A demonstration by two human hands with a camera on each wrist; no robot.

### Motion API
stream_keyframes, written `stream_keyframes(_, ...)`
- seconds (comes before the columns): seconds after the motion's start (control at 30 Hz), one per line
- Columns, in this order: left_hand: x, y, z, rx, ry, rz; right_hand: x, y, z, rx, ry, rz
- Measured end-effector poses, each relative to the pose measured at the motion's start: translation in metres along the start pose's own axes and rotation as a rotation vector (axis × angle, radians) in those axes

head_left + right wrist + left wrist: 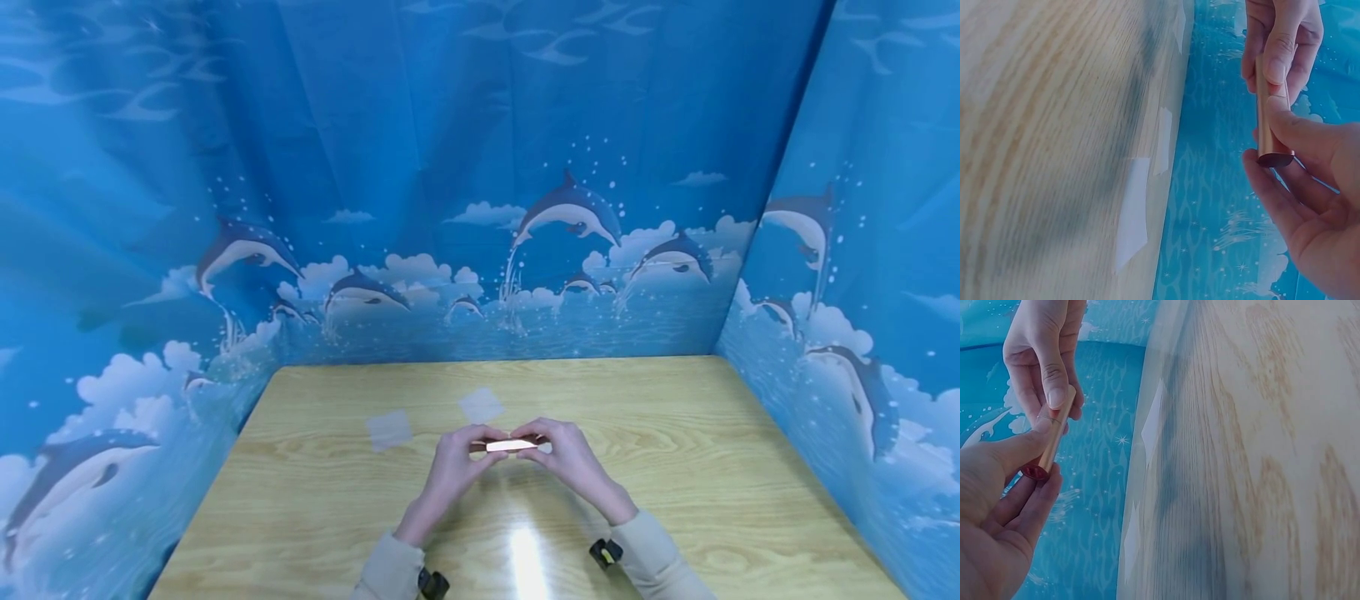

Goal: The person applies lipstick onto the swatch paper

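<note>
A shiny rose-gold lipstick tube (512, 446) lies level between both hands over the middle of the table. My left hand (456, 460) pinches one end with thumb and fingers. At the other end, my right hand (567, 457) pinches it the same way. In the left wrist view a dark red end face shows on the lipstick (1054, 445), and a thin seam runs round its middle between the two thumbs. The right wrist view shows the lipstick (1264, 119) with a dark, flat end near the right fingers.
Two pale translucent squares lie on the wood-grain table (712, 467): a left square (389, 430) and a right square (481, 405), both beyond the hands. A blue curtain (450, 125) printed with dolphins stands along the back and both sides.
</note>
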State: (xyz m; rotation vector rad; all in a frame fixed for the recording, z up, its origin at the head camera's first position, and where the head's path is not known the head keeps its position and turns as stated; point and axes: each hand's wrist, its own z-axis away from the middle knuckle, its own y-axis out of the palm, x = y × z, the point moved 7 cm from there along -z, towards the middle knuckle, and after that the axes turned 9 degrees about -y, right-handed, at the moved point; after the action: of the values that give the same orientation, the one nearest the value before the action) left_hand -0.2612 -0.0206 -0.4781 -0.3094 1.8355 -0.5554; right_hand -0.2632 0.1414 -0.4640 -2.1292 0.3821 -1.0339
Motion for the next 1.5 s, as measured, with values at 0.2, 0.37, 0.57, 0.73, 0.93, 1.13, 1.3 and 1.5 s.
stream_keyframes(0.2,0.003,-0.002,0.002,0.016,-0.008,0.041,0.002,0.0,0.0,0.002,-0.019,-0.002)
stream_keyframes(0.37,0.002,-0.003,0.002,0.029,-0.018,0.062,0.002,-0.001,0.001,0.002,-0.019,-0.01)
stream_keyframes(0.57,0.0,-0.003,0.003,0.029,-0.008,0.064,0.004,-0.005,0.002,-0.008,-0.026,0.014)
stream_keyframes(0.73,-0.002,0.0,0.004,0.039,-0.003,0.075,0.004,-0.007,0.005,-0.022,-0.033,0.007)
stream_keyframes(0.93,-0.004,0.0,0.004,0.043,-0.009,0.071,0.001,-0.009,0.006,-0.027,-0.045,0.01)
stream_keyframes(1.13,0.007,-0.016,0.002,-0.022,-0.072,0.1,-0.016,-0.034,0.011,-0.157,0.011,0.067)
stream_keyframes(1.3,0.011,-0.023,0.002,-0.035,-0.076,0.132,-0.026,-0.047,0.016,-0.196,0.036,0.064)
stream_keyframes(1.5,0.01,-0.016,0.003,-0.02,-0.062,0.14,-0.026,-0.047,0.016,-0.193,0.016,0.032)
